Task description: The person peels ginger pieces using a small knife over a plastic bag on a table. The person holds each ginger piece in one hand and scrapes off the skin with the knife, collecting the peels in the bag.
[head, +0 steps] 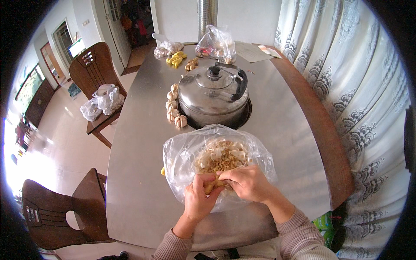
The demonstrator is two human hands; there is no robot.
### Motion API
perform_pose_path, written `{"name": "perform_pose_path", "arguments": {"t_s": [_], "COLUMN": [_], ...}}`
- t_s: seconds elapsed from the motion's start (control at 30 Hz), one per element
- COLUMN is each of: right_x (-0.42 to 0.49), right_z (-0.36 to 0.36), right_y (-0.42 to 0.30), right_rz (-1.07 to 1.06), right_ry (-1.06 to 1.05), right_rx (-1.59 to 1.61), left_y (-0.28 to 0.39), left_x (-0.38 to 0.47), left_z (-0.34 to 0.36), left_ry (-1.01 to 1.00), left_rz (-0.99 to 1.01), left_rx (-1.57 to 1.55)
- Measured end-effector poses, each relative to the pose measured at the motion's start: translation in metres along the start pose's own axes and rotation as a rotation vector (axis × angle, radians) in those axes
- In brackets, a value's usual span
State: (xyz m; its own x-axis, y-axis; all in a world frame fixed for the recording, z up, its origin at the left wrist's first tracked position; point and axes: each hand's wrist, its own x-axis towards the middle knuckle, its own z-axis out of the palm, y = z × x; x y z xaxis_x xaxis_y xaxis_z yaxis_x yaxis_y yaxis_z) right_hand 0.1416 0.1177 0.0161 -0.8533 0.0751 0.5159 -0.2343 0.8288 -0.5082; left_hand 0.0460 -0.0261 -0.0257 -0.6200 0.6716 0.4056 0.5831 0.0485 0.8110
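My left hand [203, 195] grips a piece of ginger root [211, 187] above the near side of an open clear plastic bag [182, 162]. The thumb and fingertips of my right hand [252, 183] pinch the same piece from the other side, partly hiding it. Inside the bag lies a heap of brown peel scraps [224, 161] and papery garlic skins [239, 154]. A bit of something yellow [163, 171] peeks out at the bag's left edge.
Beyond the bag, a lidded steel pot [211, 100] sits in the metal-topped table [139, 136], with garlic bulbs [172, 105] along its left. Farther back are peeled yellow ginger [176, 59], unpeeled ginger [191, 64] and filled plastic bags [216, 44]. Wooden chairs [94, 68] stand left; a curtain [360, 123] hangs right.
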Motion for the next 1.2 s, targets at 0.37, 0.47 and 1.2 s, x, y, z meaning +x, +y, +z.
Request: {"name": "perform_pose_path", "arguments": {"t_s": [0.37,0.47,1.2], "right_x": [0.001,0.001,0.008], "right_z": [-0.008,-0.004,-0.02], "right_y": [0.005,0.002,-0.005], "right_rz": [-0.085,-0.075,0.454], "right_ry": [-0.073,-0.023,0.018], "right_rx": [0.045,0.017,0.555], "left_y": [-0.004,-0.006,0.011], "left_x": [0.003,0.002,0.001], "left_z": [-0.008,-0.008,-0.001], "left_ry": [-0.116,-0.1,-0.12], "left_rz": [-0.054,-0.077,-0.187], "left_rx": [-0.171,-0.156,-0.436]}}
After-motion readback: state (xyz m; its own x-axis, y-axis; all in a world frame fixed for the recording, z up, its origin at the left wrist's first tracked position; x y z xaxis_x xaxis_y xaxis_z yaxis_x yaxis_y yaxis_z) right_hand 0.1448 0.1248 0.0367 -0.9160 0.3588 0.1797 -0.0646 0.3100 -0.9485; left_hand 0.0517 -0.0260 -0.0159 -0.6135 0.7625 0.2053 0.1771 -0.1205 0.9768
